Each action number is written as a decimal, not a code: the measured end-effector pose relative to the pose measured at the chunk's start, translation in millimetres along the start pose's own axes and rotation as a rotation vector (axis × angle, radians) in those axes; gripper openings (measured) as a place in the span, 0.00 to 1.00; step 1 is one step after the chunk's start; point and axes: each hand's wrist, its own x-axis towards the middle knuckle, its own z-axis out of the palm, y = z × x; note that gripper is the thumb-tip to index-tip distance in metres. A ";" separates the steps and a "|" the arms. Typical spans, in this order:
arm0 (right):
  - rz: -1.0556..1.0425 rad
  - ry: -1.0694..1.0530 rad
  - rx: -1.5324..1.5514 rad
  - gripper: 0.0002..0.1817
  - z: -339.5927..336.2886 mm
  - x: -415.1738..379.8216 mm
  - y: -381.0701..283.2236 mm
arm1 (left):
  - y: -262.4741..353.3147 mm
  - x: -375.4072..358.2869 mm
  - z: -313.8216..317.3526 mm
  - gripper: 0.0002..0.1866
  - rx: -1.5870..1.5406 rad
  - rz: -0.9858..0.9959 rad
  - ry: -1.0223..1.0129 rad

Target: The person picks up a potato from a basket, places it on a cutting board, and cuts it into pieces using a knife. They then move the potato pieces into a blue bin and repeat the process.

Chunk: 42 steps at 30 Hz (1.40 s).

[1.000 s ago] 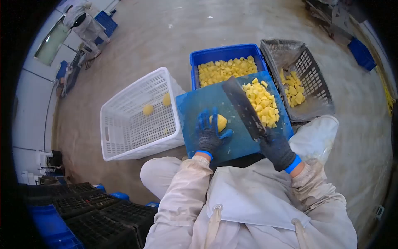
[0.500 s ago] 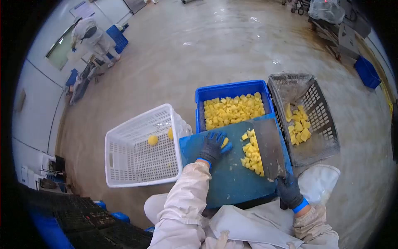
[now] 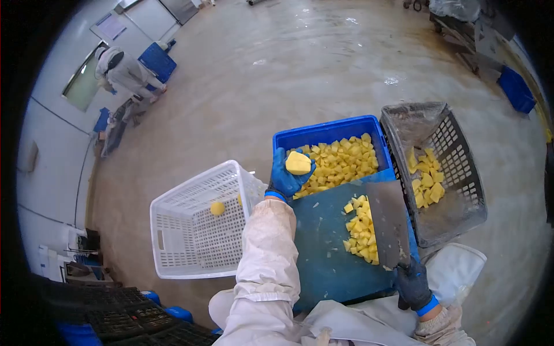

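Note:
My left hand (image 3: pixel 283 177), in a blue and dark glove, is palm up over the near left corner of the blue bin (image 3: pixel 323 128). A peeled yellow chunk (image 3: pixel 298 164) with flat cut faces rests in its curled fingers. My right hand (image 3: pixel 413 284), also gloved, grips the handle of a wide-bladed cleaver (image 3: pixel 389 222) at the right of the blue-green cutting board (image 3: pixel 329 242). Along the blade's left side lies a heap of yellow cubes (image 3: pixel 362 230) on the board. Many more cubes fill the blue bin behind it.
Left of the board stands a white slotted crate (image 3: pixel 190 268) with a round yellow piece (image 3: pixel 217 208) and another partly hidden. A dark basket (image 3: pixel 453 216) at the right holds yellow scraps (image 3: pixel 427 181). A person in white (image 3: pixel 127 72) bends near the far left wall.
My left hand has lifted the yellow chunk off the board and turned palm up, moving forward to the blue bin. The cleaver stays beside the cubes; the view has shifted slightly.

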 end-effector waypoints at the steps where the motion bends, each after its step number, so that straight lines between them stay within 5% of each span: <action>1: 0.034 -0.025 -0.025 0.20 -1.0 -0.5 2.8 | 1.0 2.2 -8.2 0.16 0.011 0.013 -0.002; 9: -0.085 0.041 -0.011 0.12 2.2 -0.5 12.4 | -3.5 7.6 -29.5 0.17 0.113 0.218 -0.044; 23: -0.048 -0.053 -0.028 0.18 -3.8 -0.4 35.8 | -0.8 -6.2 -16.2 0.22 -0.121 -0.055 -0.098; 27: -0.094 -0.014 -0.050 0.15 -1.9 0.1 33.4 | 1.4 -6.5 -21.2 0.21 -0.121 -0.066 -0.108; 32: -0.113 0.020 -0.077 0.13 0.8 -1.0 20.2 | -2.2 -3.4 -33.7 0.19 0.259 0.089 0.025; 37: 0.025 -0.023 -0.039 0.12 0.2 -3.2 8.3 | -3.9 -16.3 -16.3 0.20 0.279 0.110 -0.124; 42: -0.107 0.017 -0.073 0.11 4.9 -1.1 12.4 | 1.0 -8.5 -32.7 0.20 0.157 0.040 -0.136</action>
